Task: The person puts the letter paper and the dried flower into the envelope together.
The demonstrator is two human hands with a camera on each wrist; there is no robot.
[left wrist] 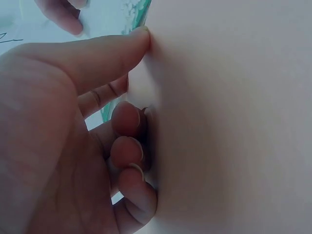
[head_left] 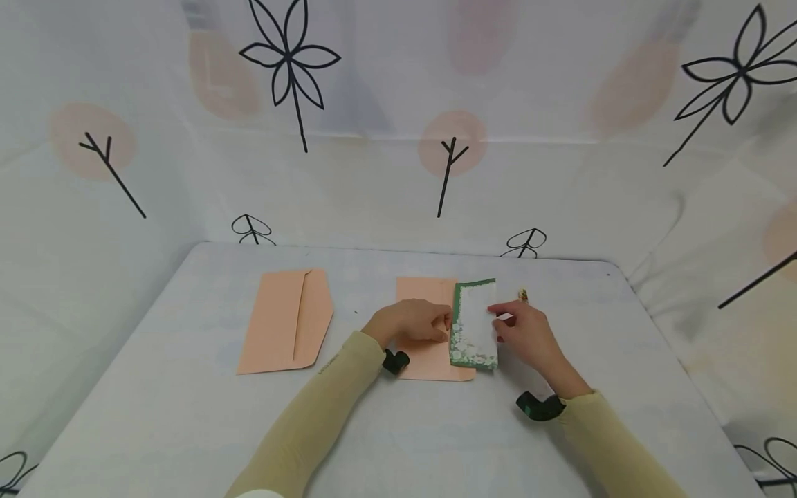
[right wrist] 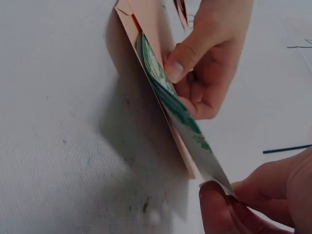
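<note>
A white card (head_left: 474, 325) with a green floral border stands slightly raised over the right part of a peach envelope (head_left: 436, 366). My left hand (head_left: 423, 320) pinches the card's left edge, with the thumb tip at the green border (left wrist: 141, 17). Its other fingers curl close to the envelope's surface. On the opposite side, my right hand (head_left: 529, 335) pinches the card's plain edge between thumb and fingers. The right wrist view shows the card (right wrist: 195, 141) tilted and slightly bowed beside the envelope (right wrist: 183, 156). Whether any of it sits inside the envelope, I cannot tell.
Another peach envelope (head_left: 270, 321) lies to the left on the white table (head_left: 156, 387), its flap side toward the right. A small gold-coloured item (head_left: 523, 295) is just behind the right hand. A patterned cloth (head_left: 373, 187) rises behind the table.
</note>
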